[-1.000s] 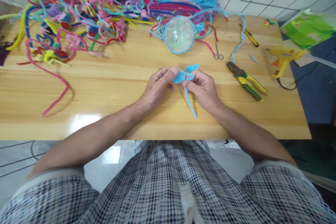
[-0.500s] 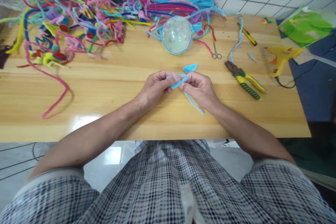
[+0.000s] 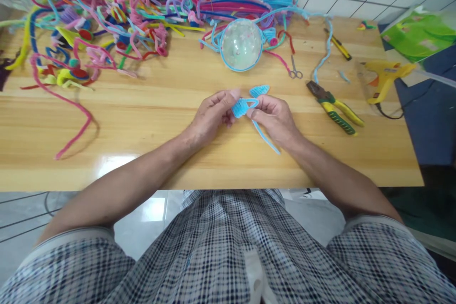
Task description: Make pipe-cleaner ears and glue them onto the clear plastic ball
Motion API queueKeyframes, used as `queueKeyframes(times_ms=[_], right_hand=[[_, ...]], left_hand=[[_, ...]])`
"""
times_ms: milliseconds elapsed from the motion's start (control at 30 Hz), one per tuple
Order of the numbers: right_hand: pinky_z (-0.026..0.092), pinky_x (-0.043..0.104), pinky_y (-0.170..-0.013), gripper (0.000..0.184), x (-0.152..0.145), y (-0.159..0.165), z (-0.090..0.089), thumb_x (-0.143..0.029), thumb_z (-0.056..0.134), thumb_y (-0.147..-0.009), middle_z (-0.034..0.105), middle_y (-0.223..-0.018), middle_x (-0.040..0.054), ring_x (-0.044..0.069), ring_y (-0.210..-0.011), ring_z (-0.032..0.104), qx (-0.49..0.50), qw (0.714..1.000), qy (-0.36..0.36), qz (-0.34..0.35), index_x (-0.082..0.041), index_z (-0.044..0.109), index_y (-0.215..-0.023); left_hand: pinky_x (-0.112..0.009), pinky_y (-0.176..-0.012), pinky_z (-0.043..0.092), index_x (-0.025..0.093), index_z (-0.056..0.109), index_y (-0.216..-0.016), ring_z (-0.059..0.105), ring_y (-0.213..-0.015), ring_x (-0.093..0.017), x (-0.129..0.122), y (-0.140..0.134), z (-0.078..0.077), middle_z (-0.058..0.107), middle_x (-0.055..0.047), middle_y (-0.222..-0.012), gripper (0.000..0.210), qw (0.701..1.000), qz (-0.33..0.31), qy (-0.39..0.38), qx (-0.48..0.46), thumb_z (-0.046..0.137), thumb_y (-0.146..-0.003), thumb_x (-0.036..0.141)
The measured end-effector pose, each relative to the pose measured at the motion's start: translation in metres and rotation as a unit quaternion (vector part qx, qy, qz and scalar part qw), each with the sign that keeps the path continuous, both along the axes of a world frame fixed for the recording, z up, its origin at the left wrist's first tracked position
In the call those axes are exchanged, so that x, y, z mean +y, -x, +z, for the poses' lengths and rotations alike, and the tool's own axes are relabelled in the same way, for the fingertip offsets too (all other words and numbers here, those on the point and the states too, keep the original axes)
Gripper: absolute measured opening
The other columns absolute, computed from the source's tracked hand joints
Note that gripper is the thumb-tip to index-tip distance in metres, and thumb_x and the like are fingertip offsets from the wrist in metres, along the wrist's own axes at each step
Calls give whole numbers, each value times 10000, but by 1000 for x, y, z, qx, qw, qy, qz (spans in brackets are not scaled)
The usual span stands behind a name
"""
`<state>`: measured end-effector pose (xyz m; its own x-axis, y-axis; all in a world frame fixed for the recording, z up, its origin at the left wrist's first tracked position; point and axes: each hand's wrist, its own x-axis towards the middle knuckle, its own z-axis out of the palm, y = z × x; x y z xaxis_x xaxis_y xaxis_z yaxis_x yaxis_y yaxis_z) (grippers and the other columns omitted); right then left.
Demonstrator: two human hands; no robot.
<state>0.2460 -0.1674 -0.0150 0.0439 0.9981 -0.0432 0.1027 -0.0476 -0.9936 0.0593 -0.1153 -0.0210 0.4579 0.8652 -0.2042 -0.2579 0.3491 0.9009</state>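
Note:
Between my hands is a light-blue pipe cleaner (image 3: pixel 240 108), folded back and forth into a flat patch with a narrow loop at its right. My left hand (image 3: pixel 218 110) pinches the patch by its left edge. With thumb and forefinger, my right hand (image 3: pixel 273 115) grips the loop end, and a loose tail slants down toward the table's front edge. A finished-looking blue leaf-shaped piece (image 3: pixel 259 90) lies on the table just beyond my right fingers. Farther back stands a clear round bowl or ball (image 3: pixel 241 46) with a blue pipe cleaner around its rim.
A heap of coloured pipe cleaners (image 3: pixel 135 14) covers the back left of the wooden table (image 3: pixel 149 104). Pliers (image 3: pixel 335 107), small scissors (image 3: pixel 295 72), a yellow utility knife (image 3: pixel 338 46) and a yellow glue gun (image 3: pixel 386 76) lie at the right. A pink pipe cleaner (image 3: pixel 76 99) trails at the left.
My left thumb has shifted up and left, so more of the folded blue patch shows. My right hand keeps its pinch on the loop end and has moved slightly right.

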Motion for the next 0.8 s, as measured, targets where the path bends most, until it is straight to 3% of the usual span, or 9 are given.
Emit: queueKeyframes(times_ms=[133, 467, 700, 800], right_hand=[[332, 309, -624, 370, 1, -1, -3, -404, 894, -812, 541, -673, -46, 143, -673, 430, -14, 1000, -9, 6, -260, 572, -702], [308, 296, -605, 320, 2, -4, -6, -335, 839, -806, 503, -660, -60, 126, -657, 410, -33, 999, -21, 11, -253, 545, -708], [294, 302, -600, 334, 0, -2, -2, -401, 895, -800, 535, -686, -57, 114, -643, 390, -12, 999, -7, 43, -241, 606, -746], [311, 303, -607, 313, 1, -3, 0, -386, 884, -801, 560, -672, -53, 119, -635, 410, 1, 999, 3, 51, -244, 611, -744]], left_hand=[[-265, -512, 441, 190, 737, -742, 585, -544, -107, -1, 0, -2, 693, 6, -649, 537, 1000, -4, -28, 5, 1065, -746, 615], [-246, -499, 479, 178, 719, -694, 590, -518, -98, 1, 2, 2, 692, 0, -631, 559, 999, -45, 8, 0, 1107, -678, 581], [-255, -477, 395, 189, 718, -710, 537, -506, -88, 3, 4, 1, 670, 10, -649, 502, 997, -74, 11, 17, 1071, -735, 544], [-265, -520, 418, 199, 718, -729, 542, -554, -112, 1, 6, 1, 665, -6, -667, 508, 997, -71, -30, 27, 1003, -793, 615]])
